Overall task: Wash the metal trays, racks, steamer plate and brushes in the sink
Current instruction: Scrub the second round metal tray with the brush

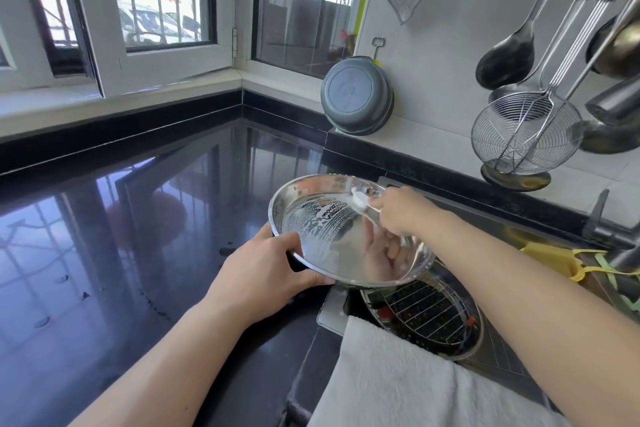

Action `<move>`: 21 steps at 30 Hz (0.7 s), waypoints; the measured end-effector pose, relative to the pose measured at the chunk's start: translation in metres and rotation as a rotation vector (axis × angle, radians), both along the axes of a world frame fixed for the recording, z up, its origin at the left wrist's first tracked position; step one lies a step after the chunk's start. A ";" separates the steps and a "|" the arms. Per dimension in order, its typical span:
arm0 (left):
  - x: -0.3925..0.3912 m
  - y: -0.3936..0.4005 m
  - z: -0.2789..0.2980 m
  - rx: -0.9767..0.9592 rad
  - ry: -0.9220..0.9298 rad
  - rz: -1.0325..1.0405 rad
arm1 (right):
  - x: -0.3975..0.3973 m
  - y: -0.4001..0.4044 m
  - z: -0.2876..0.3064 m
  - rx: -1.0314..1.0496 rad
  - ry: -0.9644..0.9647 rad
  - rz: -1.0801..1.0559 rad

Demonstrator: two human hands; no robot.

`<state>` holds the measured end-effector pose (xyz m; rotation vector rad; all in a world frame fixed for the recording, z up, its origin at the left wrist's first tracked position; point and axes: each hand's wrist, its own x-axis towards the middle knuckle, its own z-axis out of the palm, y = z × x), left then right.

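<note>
A round shiny metal tray (322,215) is held tilted over the left edge of the sink (498,360), with soap streaks on its inner face. My left hand (266,270) grips its near-left rim, thumb on the inside. My right hand (403,210) holds a white brush (360,199) and presses its head against the tray's far inner side. Below the tray, a wire rack (429,312) lies inside another round metal tray (472,345) in the sink.
A glossy black countertop (131,253) spreads to the left. A white towel (408,385) drapes over the sink's front edge. A grey pan (356,95) leans on the wall. Ladles and a wire skimmer (523,135) hang at right. A yellow item (550,258) lies by the faucet (613,232).
</note>
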<state>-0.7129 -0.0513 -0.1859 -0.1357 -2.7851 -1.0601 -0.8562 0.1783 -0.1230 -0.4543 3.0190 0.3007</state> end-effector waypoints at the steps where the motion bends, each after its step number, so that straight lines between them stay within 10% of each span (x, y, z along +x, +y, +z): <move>1: 0.000 0.000 0.000 0.002 -0.003 -0.003 | 0.002 -0.003 0.000 -0.008 -0.004 0.009; 7: 0.001 0.000 -0.001 -0.005 0.013 0.005 | 0.066 -0.019 -0.013 -0.278 -0.347 0.268; 21: 0.000 0.000 0.001 -0.012 -0.012 0.002 | 0.052 0.004 0.004 -0.285 -0.386 0.273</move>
